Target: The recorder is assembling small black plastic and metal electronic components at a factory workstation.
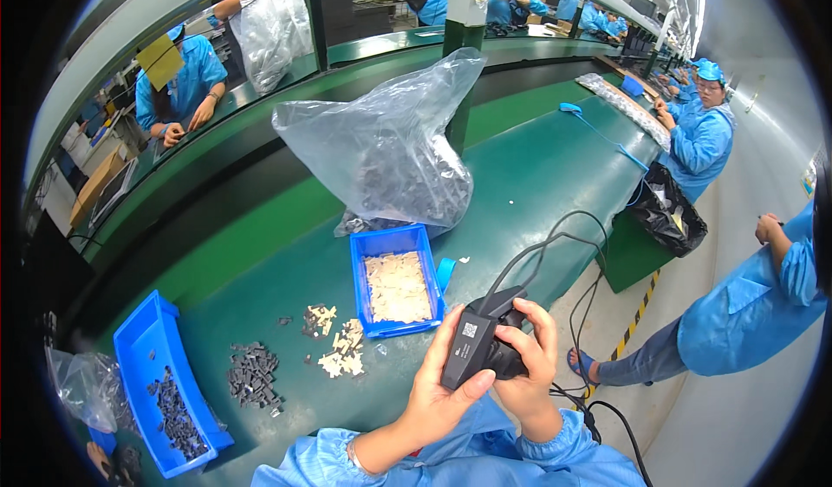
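Both my hands hold a black hand-held device [482,345] with cables running off its top, just above my lap at the bench's near edge. My left hand [440,385] grips its left side, thumb along the lower edge. My right hand [530,359] wraps its right side, fingers curled over the top. On the green bench [537,175] in front lie a small pile of beige parts [342,348] and a pile of dark grey parts [253,373].
A blue tray [356,288] of beige parts stands mid-bench, a large clear bag [390,140] of dark parts behind it. Another blue tray [139,357] of dark parts sits at the left. Seated people in blue coats are at the right and across the line.
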Tool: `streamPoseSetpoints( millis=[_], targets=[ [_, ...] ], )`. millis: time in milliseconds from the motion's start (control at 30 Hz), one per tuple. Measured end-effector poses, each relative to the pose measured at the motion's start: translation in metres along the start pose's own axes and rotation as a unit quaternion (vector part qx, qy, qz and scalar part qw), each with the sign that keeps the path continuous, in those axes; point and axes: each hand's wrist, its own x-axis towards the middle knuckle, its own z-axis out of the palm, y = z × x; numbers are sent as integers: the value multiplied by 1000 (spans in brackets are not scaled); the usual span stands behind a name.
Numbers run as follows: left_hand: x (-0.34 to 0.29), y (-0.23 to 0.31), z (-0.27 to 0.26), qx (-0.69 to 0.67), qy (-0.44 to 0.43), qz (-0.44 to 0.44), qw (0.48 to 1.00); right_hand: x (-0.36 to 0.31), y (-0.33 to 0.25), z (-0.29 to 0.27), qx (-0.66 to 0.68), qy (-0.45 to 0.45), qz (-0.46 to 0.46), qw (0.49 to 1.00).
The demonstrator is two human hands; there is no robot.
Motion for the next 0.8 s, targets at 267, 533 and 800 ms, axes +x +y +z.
streamPoseSetpoints(
  millis=[267,533,800],
  targets=[
    [-13,0,-8,-122,11,-80,989,-5,-5,-1,-3,-23,-6,1000],
    [-18,2,-12,-227,-1,-126,966,-11,0,0,33,-50,35,998],
    [-17,-5,-10,-137,17,-116,984,-13,10,2,84,-51,57,994]
  ],
)
